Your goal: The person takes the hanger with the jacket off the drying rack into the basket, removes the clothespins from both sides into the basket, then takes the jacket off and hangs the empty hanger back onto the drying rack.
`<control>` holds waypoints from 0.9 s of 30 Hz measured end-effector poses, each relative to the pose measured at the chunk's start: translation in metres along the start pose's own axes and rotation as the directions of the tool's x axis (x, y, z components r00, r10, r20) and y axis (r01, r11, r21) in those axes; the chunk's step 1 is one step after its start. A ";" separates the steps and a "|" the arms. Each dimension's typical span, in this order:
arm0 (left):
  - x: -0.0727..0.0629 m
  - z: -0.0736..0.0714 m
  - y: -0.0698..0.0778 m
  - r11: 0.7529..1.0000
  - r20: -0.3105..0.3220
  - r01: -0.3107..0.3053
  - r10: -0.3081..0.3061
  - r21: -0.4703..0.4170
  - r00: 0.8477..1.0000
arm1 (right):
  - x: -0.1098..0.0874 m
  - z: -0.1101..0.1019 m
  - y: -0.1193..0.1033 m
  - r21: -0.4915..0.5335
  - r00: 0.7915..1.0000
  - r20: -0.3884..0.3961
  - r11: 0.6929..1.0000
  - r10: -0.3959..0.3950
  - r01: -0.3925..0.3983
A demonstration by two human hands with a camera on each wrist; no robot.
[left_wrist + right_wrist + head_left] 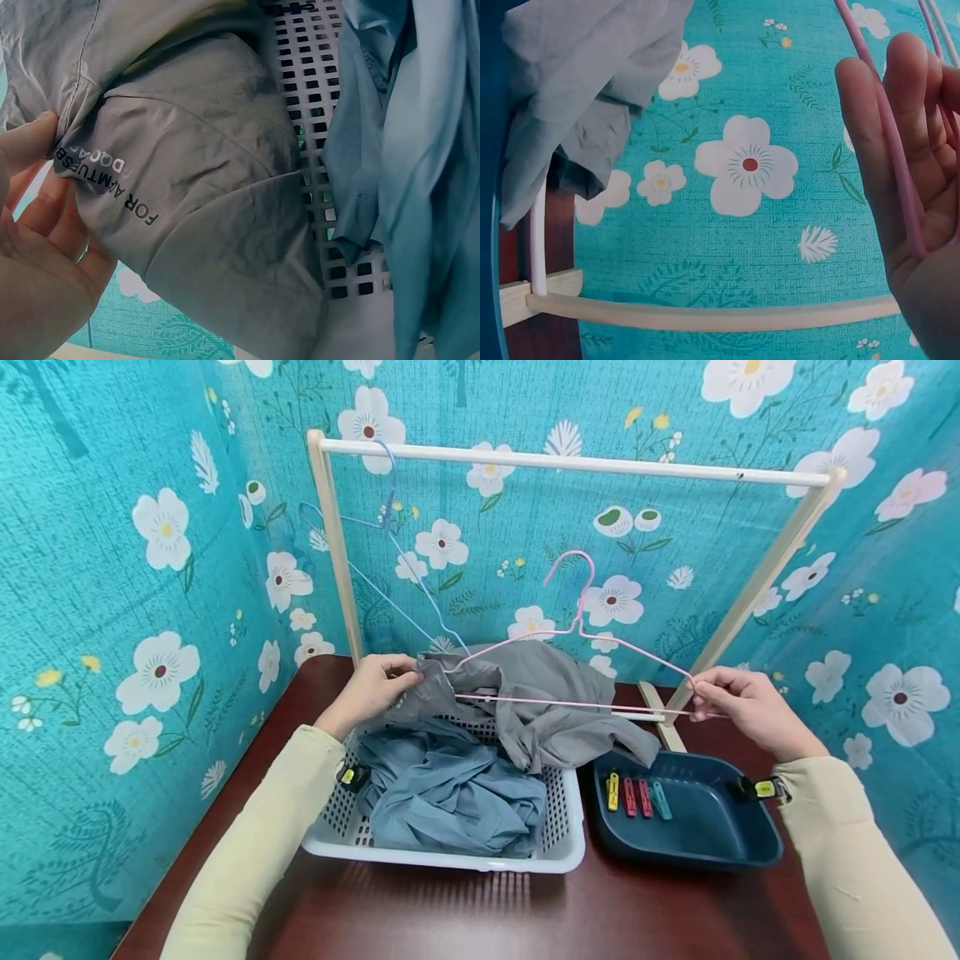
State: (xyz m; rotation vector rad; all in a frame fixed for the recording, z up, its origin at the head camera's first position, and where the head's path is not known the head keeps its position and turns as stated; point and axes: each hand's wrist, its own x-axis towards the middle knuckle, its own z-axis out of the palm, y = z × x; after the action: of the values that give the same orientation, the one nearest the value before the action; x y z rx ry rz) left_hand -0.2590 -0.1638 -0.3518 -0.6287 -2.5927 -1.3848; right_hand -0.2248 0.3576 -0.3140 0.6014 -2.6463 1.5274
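My left hand [372,691] pinches the edge of a grey garment [551,672] above the left back of a white basket [450,862]. Dark printed lettering shows on the grey cloth [187,157] in the left wrist view. At the other side my right hand [750,708] grips the right end of a pink hanger [578,620], its hook pointing up. The hanger's left end goes into the grey garment, where the cloth hides it. In the right wrist view the pink hanger [891,135] lies across the fingers. A blue-grey garment [457,802] lies crumpled inside the basket.
A clothes rack with a white rail [570,462] stands behind; a blue hanger [392,510] hangs at its left. A dark blue tray [705,827] at right holds yellow, red and teal clothespins [630,797]. Everything rests on a dark red-brown table [420,918].
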 end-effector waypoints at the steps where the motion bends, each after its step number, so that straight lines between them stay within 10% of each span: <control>1: 0.000 0.000 0.000 1.000 -0.002 0.001 -0.001 0.003 1.000 | 0.000 -0.001 0.001 0.000 1.000 0.006 1.000 -0.005 0.005; 27: 0.002 -0.002 -0.009 0.996 0.031 0.064 -0.066 0.059 0.997 | -0.014 -0.014 0.022 -0.060 1.000 -0.016 0.998 0.025 -0.026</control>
State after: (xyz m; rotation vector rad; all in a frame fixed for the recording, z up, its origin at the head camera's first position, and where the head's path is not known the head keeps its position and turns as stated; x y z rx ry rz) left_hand -0.2648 -0.1697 -0.3572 -0.5683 -2.6916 -1.3228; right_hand -0.2219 0.3834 -0.3284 0.5514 -2.6882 1.4461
